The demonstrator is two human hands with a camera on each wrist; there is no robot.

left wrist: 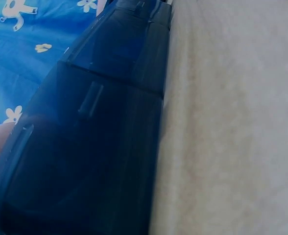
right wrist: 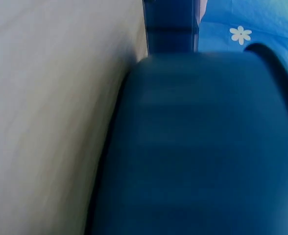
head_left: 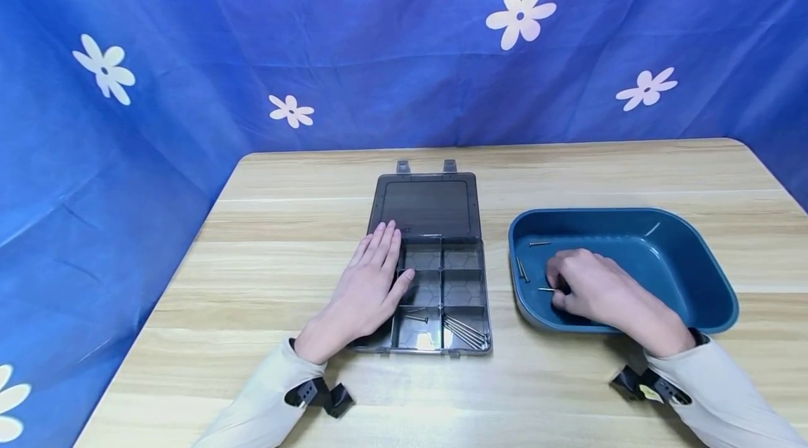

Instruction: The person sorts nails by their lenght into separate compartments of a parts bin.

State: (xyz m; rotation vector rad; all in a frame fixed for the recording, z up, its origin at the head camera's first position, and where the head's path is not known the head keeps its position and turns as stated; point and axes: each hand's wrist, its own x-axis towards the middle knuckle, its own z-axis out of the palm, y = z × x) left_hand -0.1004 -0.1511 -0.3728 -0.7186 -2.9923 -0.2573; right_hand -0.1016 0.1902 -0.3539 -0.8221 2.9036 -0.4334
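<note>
A dark translucent compartment box [head_left: 462, 287] lies on the table, its lid [head_left: 429, 206] folded back. My left hand [head_left: 366, 294] rests over the box's left side with fingers straight. Small screws [head_left: 416, 318] lie in the front middle compartment, and longer ones [head_left: 466, 331] fill the front right one. To the right, my right hand [head_left: 590, 287] reaches into a blue basin [head_left: 684, 287] and pinches a thin screw [head_left: 546, 289] between thumb and curled fingers. The box's side wall [left wrist: 100, 147] fills much of the left wrist view; the basin's outer wall [right wrist: 193, 147] blocks the right wrist view.
Loose screws [head_left: 522, 270] lie at the left inside the basin, with another screw [head_left: 539, 243] farther back. Both containers stand on a wood-grain table [head_left: 252, 259]. A blue curtain [head_left: 404, 48] with flower prints hangs behind and to the sides.
</note>
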